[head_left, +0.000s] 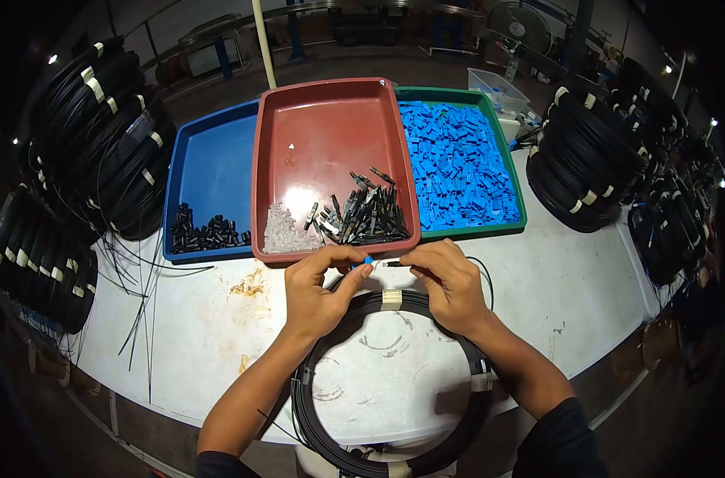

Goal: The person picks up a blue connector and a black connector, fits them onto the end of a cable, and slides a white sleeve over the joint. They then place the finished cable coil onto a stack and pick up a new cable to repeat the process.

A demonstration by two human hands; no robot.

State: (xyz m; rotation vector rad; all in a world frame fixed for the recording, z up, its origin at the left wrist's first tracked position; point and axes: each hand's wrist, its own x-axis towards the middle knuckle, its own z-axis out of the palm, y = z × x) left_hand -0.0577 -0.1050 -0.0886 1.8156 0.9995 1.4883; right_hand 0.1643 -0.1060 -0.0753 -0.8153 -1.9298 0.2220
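left hand (pixel 319 291): blue connector (pixel 367 260); right hand (pixel 450 283): cable (pixel 394 264)

both forearms (pixel 255 382) are stretched forward and angled inward, so that the hands are held close together. the left hand (pixel 319 287) is curled, thumb and forefinger pinched shut. the right hand (pixel 450 283) is turned palm down, its fingertips likewise pinched together, pointing left.

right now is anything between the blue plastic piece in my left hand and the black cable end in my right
Nothing visible. The small blue plastic piece in the left hand and the thin black cable end in the right hand face across a bare gap.
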